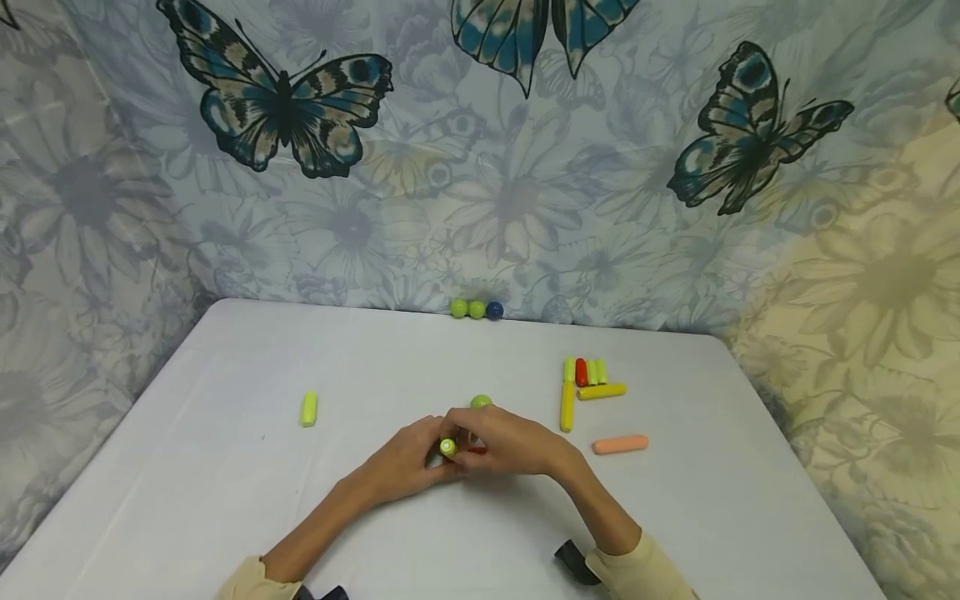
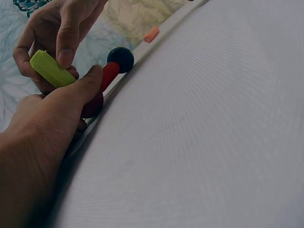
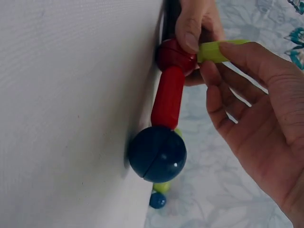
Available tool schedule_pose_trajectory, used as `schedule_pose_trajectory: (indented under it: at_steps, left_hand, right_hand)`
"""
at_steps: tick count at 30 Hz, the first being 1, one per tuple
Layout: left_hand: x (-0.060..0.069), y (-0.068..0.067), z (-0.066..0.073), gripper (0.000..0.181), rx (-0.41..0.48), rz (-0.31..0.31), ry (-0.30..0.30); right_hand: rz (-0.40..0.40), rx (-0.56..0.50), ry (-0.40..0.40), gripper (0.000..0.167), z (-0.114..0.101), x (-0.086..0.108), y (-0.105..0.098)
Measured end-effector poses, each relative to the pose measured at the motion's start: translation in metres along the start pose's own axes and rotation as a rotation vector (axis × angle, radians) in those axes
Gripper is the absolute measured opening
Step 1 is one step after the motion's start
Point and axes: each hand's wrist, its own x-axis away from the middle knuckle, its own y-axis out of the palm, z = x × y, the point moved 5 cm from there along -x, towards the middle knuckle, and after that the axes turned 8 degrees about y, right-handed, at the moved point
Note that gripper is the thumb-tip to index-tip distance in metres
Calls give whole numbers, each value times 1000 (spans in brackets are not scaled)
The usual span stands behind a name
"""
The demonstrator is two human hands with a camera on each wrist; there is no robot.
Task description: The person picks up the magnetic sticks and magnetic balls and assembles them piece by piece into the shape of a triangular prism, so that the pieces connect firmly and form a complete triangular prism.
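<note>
The table (image 1: 187, 483) is white and wide, with round corners at the back. A flowery sheet (image 1: 517, 208) goes up behind it and along both sides, with big blue and brown butterflies (image 1: 285, 112) on it. The sheet looks pale blue in the middle and more yellow on the right. At the back edge, two green balls (image 1: 467, 309) sit in a row with a small blue ball (image 1: 494, 311). On the left side of the table, a short lime stick (image 1: 309, 409) lies alone. On the right side, a group of sticks lies close together: a red one (image 1: 581, 372), some lime ones (image 1: 597, 372) and two yellow ones (image 1: 567, 407). An orange stick (image 1: 620, 444) lies nearer the person, apart from that group. In the middle of the table, the two hands are close together. The left hand (image 1: 408, 458) holds a dark red ball (image 3: 172, 56), with its thumb on top. The right hand (image 1: 517, 442) pinches a lime green stick (image 3: 212, 52), and the end of that stick touches the dark red ball. A bright red stick (image 3: 167, 97) joins the dark red ball to a big blue ball (image 3: 158, 154). One more green ball (image 1: 481, 401) sits just past the right hand. The person wears cream sleeves (image 1: 645, 575).
</note>
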Motion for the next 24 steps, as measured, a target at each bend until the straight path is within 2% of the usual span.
schedule_pose_trajectory:
  at_steps: [7, 14, 24]
  left_hand:
    - [0, 1, -3, 31, -3, -23, -21]
    - [-1, -1, -2, 40, -22, -18, 15]
    - [0, 1, -1, 43, -33, -13, 27]
  right_hand:
    - [10, -24, 10, 17, 5, -2, 0]
    - [74, -28, 46, 19, 8, -1, -5]
    - [41, -59, 67, 19, 9, 1, -4]
